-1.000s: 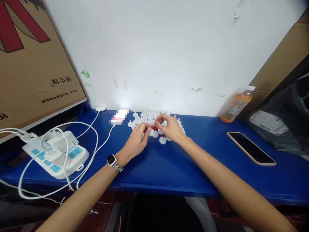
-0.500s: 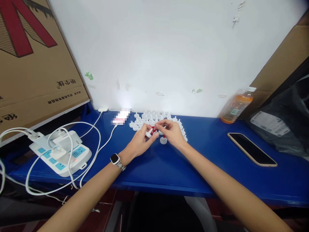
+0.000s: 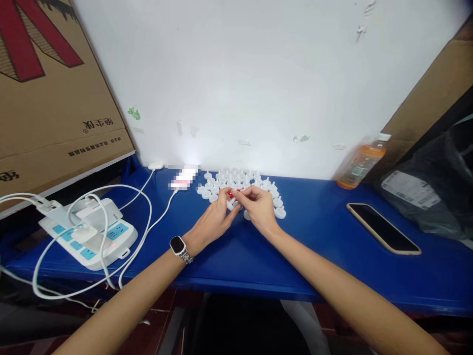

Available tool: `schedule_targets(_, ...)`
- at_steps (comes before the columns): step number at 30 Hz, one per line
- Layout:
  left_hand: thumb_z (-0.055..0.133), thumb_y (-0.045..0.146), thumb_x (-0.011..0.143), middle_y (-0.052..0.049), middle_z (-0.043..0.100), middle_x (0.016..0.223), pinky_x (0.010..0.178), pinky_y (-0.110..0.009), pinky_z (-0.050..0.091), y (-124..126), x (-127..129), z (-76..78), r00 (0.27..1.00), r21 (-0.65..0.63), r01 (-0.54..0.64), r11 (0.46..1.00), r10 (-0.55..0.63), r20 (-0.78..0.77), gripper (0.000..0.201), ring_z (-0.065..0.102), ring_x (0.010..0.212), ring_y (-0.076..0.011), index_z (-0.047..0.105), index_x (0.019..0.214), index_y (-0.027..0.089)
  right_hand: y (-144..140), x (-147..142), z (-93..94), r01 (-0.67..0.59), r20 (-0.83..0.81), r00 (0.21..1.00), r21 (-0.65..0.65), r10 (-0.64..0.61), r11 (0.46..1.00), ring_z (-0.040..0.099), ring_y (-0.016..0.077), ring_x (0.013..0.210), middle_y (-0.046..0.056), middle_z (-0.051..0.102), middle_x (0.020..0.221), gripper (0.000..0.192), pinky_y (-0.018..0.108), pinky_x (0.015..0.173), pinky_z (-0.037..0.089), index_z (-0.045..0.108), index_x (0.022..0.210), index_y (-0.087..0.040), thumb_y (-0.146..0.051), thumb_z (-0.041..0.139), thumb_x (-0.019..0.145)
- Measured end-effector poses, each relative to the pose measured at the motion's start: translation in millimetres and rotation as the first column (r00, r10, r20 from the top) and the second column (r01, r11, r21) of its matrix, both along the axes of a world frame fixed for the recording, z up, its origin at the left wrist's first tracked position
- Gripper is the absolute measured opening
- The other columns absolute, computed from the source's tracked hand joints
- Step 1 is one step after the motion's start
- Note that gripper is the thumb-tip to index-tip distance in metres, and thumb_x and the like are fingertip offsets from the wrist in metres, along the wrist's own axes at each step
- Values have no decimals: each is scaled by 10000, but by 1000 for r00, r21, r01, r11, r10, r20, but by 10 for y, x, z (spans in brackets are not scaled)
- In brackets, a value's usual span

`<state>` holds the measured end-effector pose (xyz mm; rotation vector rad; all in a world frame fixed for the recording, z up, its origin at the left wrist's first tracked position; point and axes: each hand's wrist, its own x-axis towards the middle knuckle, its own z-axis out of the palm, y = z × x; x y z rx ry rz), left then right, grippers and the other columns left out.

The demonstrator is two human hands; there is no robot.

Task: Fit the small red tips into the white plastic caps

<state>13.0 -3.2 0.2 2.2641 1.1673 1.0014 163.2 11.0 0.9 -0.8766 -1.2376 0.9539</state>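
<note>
My left hand (image 3: 214, 214) is closed around a white nozzle cap (image 3: 232, 204), gripped between thumb and fingers. Against it, my right hand (image 3: 261, 209) pinches with thumb and forefinger at the nozzle's tip, where a small red cap (image 3: 231, 195) shows, mostly hidden by the fingers. More red shows just behind the fingertips. Around and behind both hands stand many white nozzle caps (image 3: 280, 212), their thin spouts pointing up. One white cap stands partly covered under my right hand.
The blue table (image 3: 295, 266) meets a white wall panel. On the left lie a power strip (image 3: 123, 250) with looping white cables and a glowing, blurred-out device (image 3: 184, 178). To the right are a phone (image 3: 384, 229), an orange drink bottle (image 3: 360, 165) and a dark plastic bag (image 3: 439, 197).
My right hand has moved left from over the red pieces to the cap in my left hand, and the fingertips now meet. The view has shifted slightly.
</note>
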Motion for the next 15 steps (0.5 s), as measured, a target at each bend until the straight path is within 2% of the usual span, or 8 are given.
schedule_targets(8, 457, 391, 1014, -127, 661, 1100, 826, -352, 537, 42, 0, -59, 996, -5, 4, 1000, -4, 85, 485, 694, 954, -232, 290, 1408, 166, -79, -30, 32, 3, 82, 997, 25, -5, 1000, 523, 124, 565, -3, 614, 618, 416, 261, 550, 419, 663, 662, -186, -562, 667, 840)
schedule_targets(15, 467, 371, 1014, -117, 636, 1139, 837, -338, 531, 51, 11, -50, 987, -29, 24, 999, -20, 156, 488, 677, 988, -212, 253, 1404, 170, -100, -53, 50, -35, 79, 996, 65, 29, 997, 582, 145, 699, 2, 647, 716, 370, 274, 693, 474, 672, 704, -199, -541, 660, 846)
